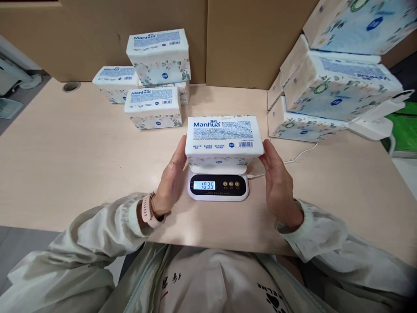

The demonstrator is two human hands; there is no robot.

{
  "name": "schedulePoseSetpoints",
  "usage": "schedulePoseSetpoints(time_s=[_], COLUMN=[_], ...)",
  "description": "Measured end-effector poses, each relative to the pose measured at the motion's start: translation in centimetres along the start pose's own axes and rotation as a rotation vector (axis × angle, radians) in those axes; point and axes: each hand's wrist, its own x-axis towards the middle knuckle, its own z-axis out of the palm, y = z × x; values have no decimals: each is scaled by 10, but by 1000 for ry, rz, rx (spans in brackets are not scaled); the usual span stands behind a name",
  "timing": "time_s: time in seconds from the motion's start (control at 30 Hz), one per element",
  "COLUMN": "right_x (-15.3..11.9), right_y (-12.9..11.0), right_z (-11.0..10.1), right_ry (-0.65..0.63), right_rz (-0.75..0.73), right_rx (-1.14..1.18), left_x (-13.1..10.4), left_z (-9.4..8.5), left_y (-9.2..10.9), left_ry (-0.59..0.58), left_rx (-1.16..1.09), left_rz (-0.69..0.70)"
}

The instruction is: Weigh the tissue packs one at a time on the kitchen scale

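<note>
A white Manhua tissue pack with a floral print rests on a small white digital kitchen scale. The scale's lit display reads 103.5, and three round buttons sit beside it. My left hand, with a pink watch band at the wrist, is against the pack's left end, fingers extended along it. At the opposite end my right hand touches the pack with its fingertips and thumb, so the pack is held between both hands. The far fingers of each hand are partly hidden.
Several tissue packs are grouped at the back left, one on top of others. A taller stack of packs stands at the right. A white cable runs from the scale. Cardboard lines the desk's back, near a cable hole.
</note>
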Motion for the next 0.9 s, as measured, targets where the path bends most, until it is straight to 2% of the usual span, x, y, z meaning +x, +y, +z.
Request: schedulePoseSetpoints(time_s=[0.23, 0.37, 0.47, 0.57, 0.67, 0.8, 0.9], right_x=[9, 16, 36, 74, 124, 181, 205], right_y=[-6, -25, -49, -69, -73, -49, -27], right_z=[-1, 6, 19, 45, 84, 135, 156], right_ry=[-11, -192, -289, -349, -421, -546, -561], right_rz=[5, 25, 3, -70, -137, -150, -98], right_rx=[6, -48, -71, -98, -109, -106, -104], left_x=[0, 5, 16, 36, 63, 96, 106], left_z=[-2, 3, -2, -24, -62, -116, -134], left_y=[-2, 4, 18, 39, 53, 41, 26], left_ry=[-23, -96, -53, 40, 141, 293, 337], left_rx=[-5, 12, 111, 198, 242, 313, 372], left_rz=[57, 33, 122, 263, 346, 409, 440])
